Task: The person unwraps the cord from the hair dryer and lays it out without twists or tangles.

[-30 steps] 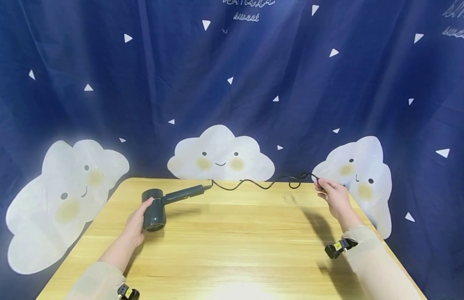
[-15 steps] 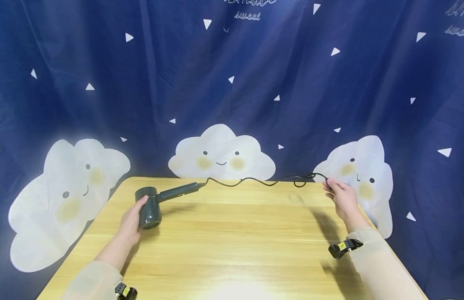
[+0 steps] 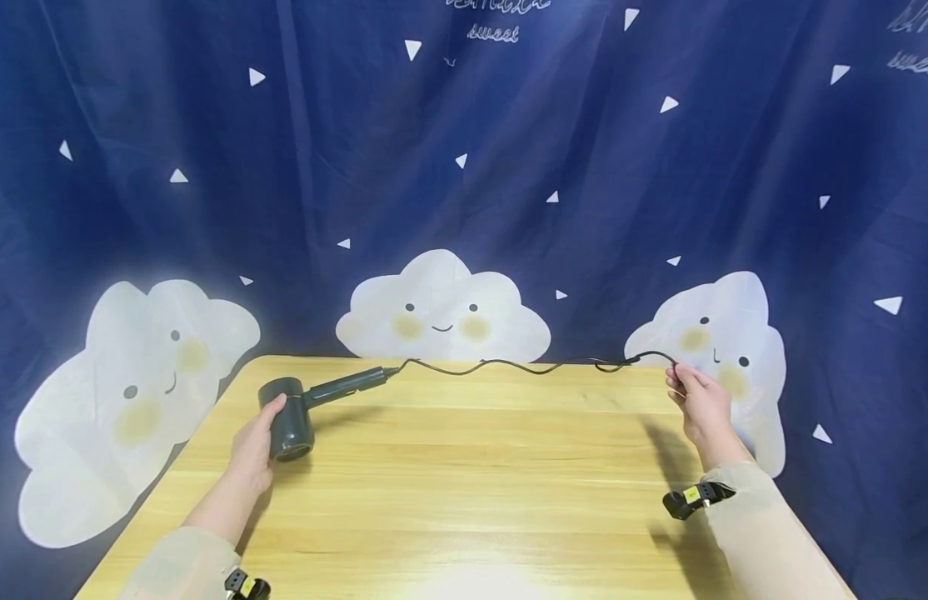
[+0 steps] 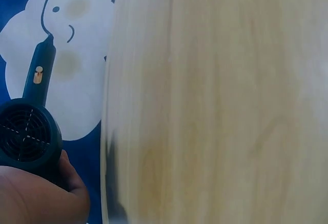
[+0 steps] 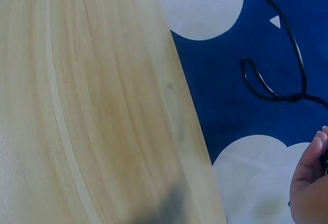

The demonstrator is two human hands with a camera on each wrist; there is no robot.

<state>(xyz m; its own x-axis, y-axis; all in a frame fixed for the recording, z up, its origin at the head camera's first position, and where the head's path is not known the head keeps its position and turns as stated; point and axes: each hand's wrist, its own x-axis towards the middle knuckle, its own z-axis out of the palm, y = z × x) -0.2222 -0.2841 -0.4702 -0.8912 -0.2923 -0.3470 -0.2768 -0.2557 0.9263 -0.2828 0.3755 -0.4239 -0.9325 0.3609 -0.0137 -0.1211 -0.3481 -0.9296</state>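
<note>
A dark green hair dryer (image 3: pixel 292 427) is held off the table by my left hand (image 3: pixel 252 443), which grips its barrel with the thumb on the near side. Its handle points right and slightly up. In the left wrist view the round rear grille and a small gold switch (image 4: pixel 38 75) on the handle show. From the handle a black cord (image 3: pixel 501 362) runs in shallow waves above the table's far edge. My right hand (image 3: pixel 704 410) pinches the cord's far end; what lies inside those fingers is hidden. A small loop (image 5: pixel 261 85) hangs near the right hand.
A light wooden table (image 3: pixel 464 467) lies below both hands, their shadows falling on it. Behind its far edge hangs a dark blue curtain (image 3: pixel 464 200) with white clouds and triangles. Each wrist wears a small black camera (image 3: pixel 689 500).
My hands have moved apart, the left carrying the hair dryer leftward and the right drawing the cord end rightward. The cord's waves have flattened and its loop near the right hand looks narrower.
</note>
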